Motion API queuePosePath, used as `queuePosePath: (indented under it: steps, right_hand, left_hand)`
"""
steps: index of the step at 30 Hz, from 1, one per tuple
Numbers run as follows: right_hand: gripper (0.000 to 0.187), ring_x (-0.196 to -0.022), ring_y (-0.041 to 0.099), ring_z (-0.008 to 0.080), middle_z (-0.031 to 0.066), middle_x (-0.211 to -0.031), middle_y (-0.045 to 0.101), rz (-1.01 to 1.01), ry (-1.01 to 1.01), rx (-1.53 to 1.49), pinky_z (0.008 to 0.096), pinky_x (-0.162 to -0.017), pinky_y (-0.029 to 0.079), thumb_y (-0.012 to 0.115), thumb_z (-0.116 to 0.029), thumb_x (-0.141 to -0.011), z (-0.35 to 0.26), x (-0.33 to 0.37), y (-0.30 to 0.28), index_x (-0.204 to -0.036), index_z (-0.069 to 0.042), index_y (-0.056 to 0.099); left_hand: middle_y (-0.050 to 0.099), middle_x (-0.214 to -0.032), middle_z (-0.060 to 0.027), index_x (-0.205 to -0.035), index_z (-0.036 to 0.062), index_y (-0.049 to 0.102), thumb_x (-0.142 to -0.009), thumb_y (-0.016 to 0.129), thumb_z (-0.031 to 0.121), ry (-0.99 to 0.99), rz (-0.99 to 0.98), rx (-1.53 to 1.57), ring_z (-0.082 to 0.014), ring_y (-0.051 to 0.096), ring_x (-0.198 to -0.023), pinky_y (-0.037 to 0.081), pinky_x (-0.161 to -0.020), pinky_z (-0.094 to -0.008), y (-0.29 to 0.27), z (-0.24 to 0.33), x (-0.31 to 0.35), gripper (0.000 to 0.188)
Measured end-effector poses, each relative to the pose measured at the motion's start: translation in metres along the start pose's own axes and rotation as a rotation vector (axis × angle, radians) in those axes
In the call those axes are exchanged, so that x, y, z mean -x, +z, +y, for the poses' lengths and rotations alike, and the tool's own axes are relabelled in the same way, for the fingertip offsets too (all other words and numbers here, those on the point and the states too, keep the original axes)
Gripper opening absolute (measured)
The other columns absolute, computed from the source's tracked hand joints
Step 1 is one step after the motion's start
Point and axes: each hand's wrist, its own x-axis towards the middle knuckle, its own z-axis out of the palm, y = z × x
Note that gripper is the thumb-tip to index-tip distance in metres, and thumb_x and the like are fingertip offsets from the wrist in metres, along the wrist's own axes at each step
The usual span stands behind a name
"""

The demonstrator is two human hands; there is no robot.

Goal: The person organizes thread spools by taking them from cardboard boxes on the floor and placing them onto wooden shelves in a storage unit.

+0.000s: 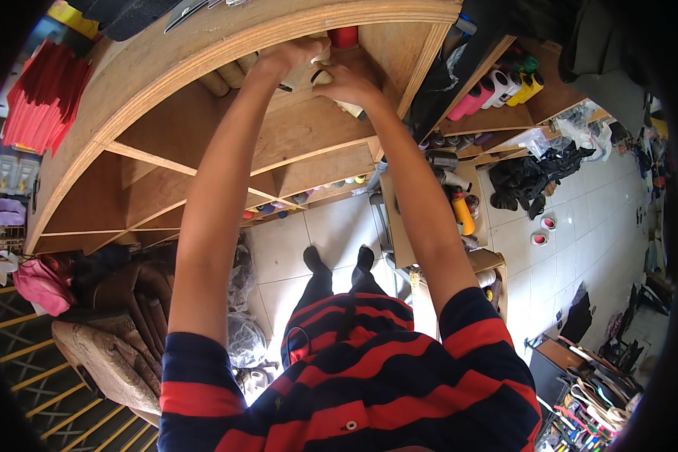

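Both my arms reach up into a compartment of a curved wooden shelf (pixel 188 68). My left hand (pixel 292 56) is closed, its fingers curled round a cream piece (pixel 322 54) that looks like a thread spool. Just to its right, my right hand (pixel 348 84) is closed on a cream thread spool (pixel 322 77) with a dark hole in its end. Another pale piece (pixel 350 109) shows below the right hand, partly hidden. At the back stands a red spool (pixel 344 38). Several beige rolls (pixel 230 75) lie left of my hands.
Right of the shelf, pink, white and yellow spools (pixel 497 89) stand in another wooden unit. A yellow bottle (pixel 463 215) is below it. Black bags (pixel 523 177) and a pair of shoes (pixel 542 232) lie on the tiled floor. Folded brown material (pixel 117 339) is stacked at left.
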Motion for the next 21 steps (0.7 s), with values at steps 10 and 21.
queuePosePath:
  steps: [10, 21]
  right_hand:
    - [0.049, -0.078, 0.063, 0.0301, 0.0192, -0.091, 0.065, 0.304, -0.2, 0.078, 0.0382, -0.072, 0.049, 0.067, -0.039, -0.078, 0.011, 0.009, 0.002, -0.105, 0.001, 0.06]
    - [0.044, -0.105, 0.059, 0.0332, 0.0112, -0.115, 0.061, 0.447, -0.185, 0.017, 0.0422, -0.086, 0.047, 0.068, -0.033, -0.076, 0.006, -0.012, -0.002, -0.113, -0.012, 0.056]
  left_hand:
    - [0.068, -0.086, -0.0177, -0.102, -0.0037, 0.059, -0.077, 0.07, 0.02, -0.342, 0.284, 0.825, -0.0215, 0.066, -0.063, 0.053, -0.061, -0.0321, -0.006, 0.001, 0.102, 0.036]
    - [0.065, -0.073, -0.0123, -0.125, 0.0048, 0.054, -0.081, 0.069, 0.021, -0.163, 0.037, 0.608, -0.0159, 0.064, -0.06, 0.051, -0.059, -0.0321, 0.016, -0.029, 0.121, 0.049]
